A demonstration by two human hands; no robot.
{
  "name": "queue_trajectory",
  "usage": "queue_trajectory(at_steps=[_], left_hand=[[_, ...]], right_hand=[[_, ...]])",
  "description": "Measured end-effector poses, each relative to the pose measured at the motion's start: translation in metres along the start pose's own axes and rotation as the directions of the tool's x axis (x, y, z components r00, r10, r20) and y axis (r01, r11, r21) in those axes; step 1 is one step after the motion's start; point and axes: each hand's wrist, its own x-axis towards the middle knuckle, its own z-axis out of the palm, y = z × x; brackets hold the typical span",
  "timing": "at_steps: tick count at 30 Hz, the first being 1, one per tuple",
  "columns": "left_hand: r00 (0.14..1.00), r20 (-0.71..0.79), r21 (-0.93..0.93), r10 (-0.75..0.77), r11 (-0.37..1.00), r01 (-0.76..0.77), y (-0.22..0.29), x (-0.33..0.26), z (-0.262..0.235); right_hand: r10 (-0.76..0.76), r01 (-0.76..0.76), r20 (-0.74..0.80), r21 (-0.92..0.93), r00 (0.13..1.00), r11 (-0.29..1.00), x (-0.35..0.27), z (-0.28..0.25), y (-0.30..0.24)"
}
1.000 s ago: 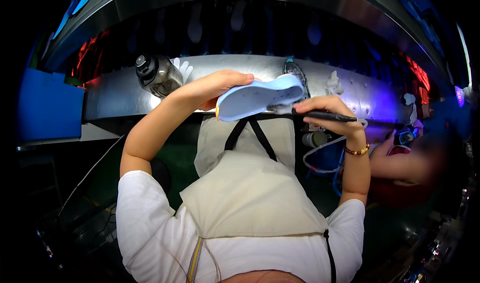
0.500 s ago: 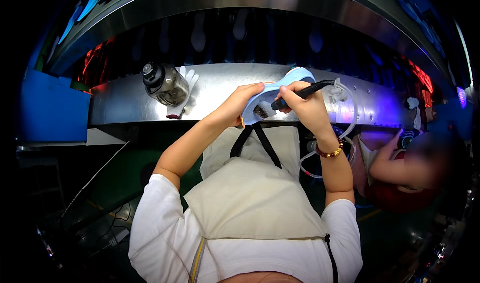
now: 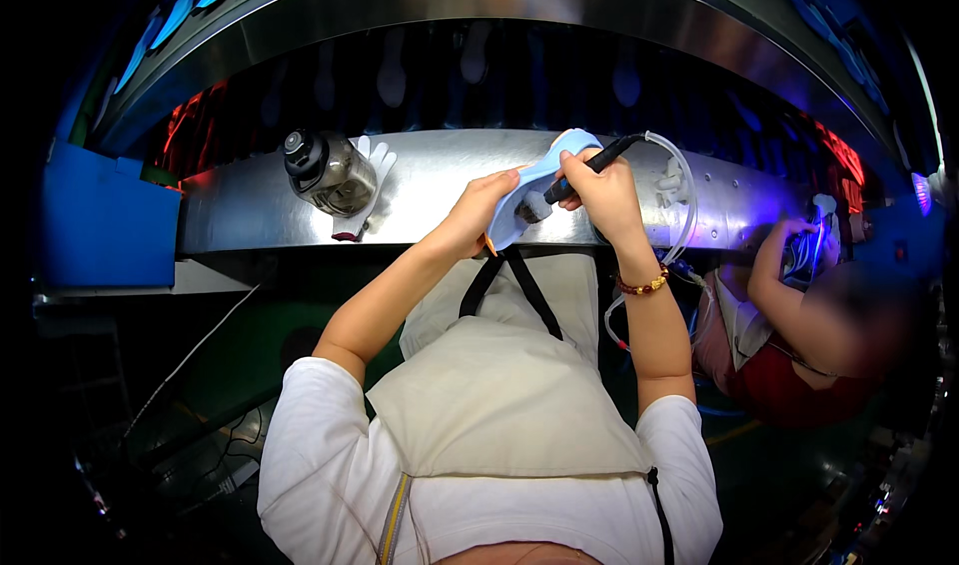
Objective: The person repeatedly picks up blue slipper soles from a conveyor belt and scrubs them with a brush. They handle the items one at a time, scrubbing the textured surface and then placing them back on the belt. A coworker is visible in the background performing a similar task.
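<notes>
My left hand [image 3: 479, 208] grips a light blue shoe sole [image 3: 547, 173], holding it tilted on edge over the steel ledge [image 3: 440, 180]. My right hand [image 3: 601, 190] is closed around a black pen-shaped tool [image 3: 589, 168] with a grey round tip that touches the sole's inner face. A clear hose [image 3: 681, 205] runs from the tool down past my right wrist, which wears a bead bracelet. I wear a beige apron with black straps over a white shirt.
A clear bottle with a black cap [image 3: 325, 170] and a white glove [image 3: 368, 185] lie on the ledge at left. A blue bin [image 3: 105, 220] stands far left. Another person [image 3: 799, 335] works at the right. More soles move on the dark conveyor [image 3: 479, 70] behind.
The sole has gone from lying flat to standing tilted on edge. My right hand has moved left and up, bringing the tool's tip onto the sole. Both hands are closer to the ledge.
</notes>
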Motion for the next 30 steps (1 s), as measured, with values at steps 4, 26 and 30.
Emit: queue_trajectory(at_steps=[4, 26, 30], left_hand=[[1.000, -0.023, -0.008, 0.021, 1.000, -0.021, -0.001, -0.001, -0.005], [0.845, 0.170, -0.270, 0.507, 0.849, -0.454, 0.097, -0.010, -0.011], [0.720, 0.146, -0.234, 0.678, 0.731, -0.641, 0.198, 0.032, 0.013]], right_hand=[[-0.046, 0.036, -0.171, -0.060, 0.984, 0.998, 0.009, -0.014, 0.015], [0.015, 0.171, -0.228, 0.771, 0.974, 0.613, -0.054, -0.063, 0.041], [0.030, 0.199, -0.268, 0.783, 0.963, 0.589, -0.055, -0.072, 0.045]])
